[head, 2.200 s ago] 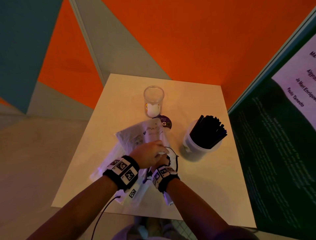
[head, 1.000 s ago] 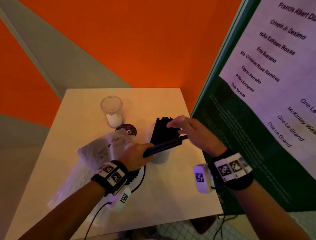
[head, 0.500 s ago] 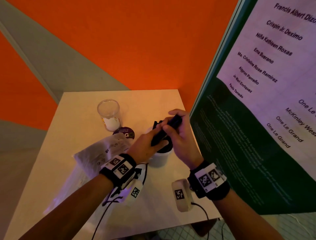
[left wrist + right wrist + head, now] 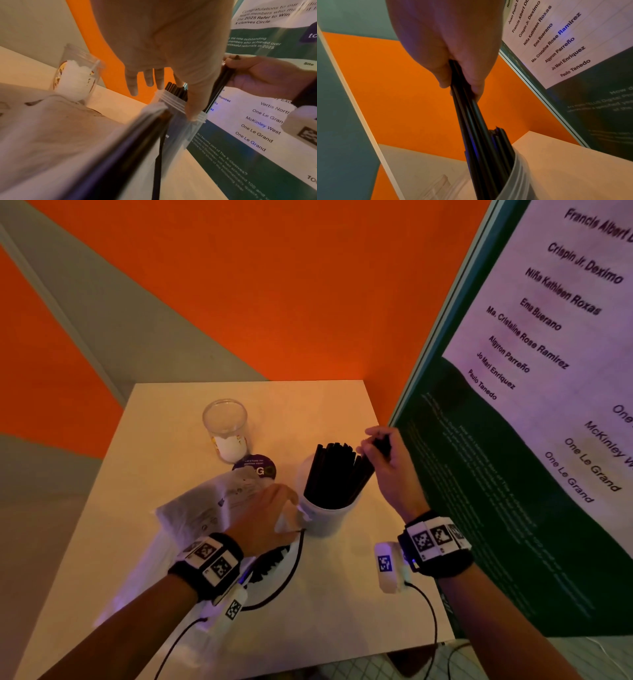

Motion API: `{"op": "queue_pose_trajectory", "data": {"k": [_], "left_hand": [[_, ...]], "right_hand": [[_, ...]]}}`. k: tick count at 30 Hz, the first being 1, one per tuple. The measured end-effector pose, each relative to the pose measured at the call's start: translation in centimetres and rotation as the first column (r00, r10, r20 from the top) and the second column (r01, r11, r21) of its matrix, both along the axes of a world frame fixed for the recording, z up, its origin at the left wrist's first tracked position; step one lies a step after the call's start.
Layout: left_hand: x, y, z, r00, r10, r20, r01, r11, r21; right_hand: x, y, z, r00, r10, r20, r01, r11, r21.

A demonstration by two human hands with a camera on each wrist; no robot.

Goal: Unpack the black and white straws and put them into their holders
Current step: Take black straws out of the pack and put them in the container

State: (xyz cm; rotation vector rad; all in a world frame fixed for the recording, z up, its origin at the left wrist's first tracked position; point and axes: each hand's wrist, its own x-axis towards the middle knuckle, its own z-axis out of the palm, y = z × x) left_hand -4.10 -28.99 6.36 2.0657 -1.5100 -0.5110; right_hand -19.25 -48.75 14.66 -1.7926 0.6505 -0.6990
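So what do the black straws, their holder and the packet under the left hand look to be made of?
Black straws: smooth, slightly glossy, likely plastic; faint sheen along them. Holder: translucent frosted plastic, it seems, with ridged rim; the straws show dimly through it. Packet: thin crinkled whitish film, probably plastic, printed.

A pale tabletop (image 4: 329, 604) against an orange wall. The right hand (image 4: 387, 463) pinches black straws (image 4: 337, 474) standing in a white cup (image 4: 325, 517). The left hand (image 4: 262, 517) rests on a white packet (image 4: 205, 505). A clear cup (image 4: 226, 429) stands behind.
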Motion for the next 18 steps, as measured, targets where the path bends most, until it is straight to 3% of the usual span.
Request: {"op": "queue_pose_trajectory", "data": {"k": [3, 5, 9, 11, 13, 15, 18], "left_hand": [[0.2, 1.0, -0.3, 0.992, -0.067, 0.111, 0.056, 0.994, 0.096], [0.4, 1.9, -0.4, 0.989, -0.142, 0.052, 0.136, 0.984, 0.113], [1.2, 3.7, -0.5, 0.972, -0.209, 0.103, 0.171, 0.939, 0.298], [1.4, 4.5, -0.5, 0.973, -0.216, 0.081, 0.159, 0.884, 0.44], [1.8, 5.1, -0.4, 0.984, -0.175, 0.035, 0.134, 0.852, 0.506], [2.4, 5.5, -0.3, 0.996, -0.092, -0.002, 0.081, 0.861, 0.502], [3.3, 5.7, 0.3, 0.998, -0.034, -0.05, 0.052, 0.906, 0.421]], "right_hand": [[-0.1, -0.8, -0.5, 0.994, 0.014, -0.112, -0.022, 0.997, -0.074], [-0.2, -1.1, -0.7, 0.989, -0.002, -0.148, -0.022, 0.986, -0.165], [-0.1, 0.5, -0.1, 0.998, -0.06, 0.005, 0.057, 0.919, -0.39], [0.2, 2.6, 0.4, 0.996, 0.021, 0.082, 0.02, 0.879, -0.476], [0.6, 5.5, 0.6, 0.972, 0.234, 0.017, -0.204, 0.878, -0.433], [1.6, 8.6, -0.1, 0.852, 0.466, -0.237, -0.52, 0.805, -0.287], [4.0, 12.3, -3.7, 0.449, 0.6, -0.662, -0.816, 0.578, -0.03]]}}
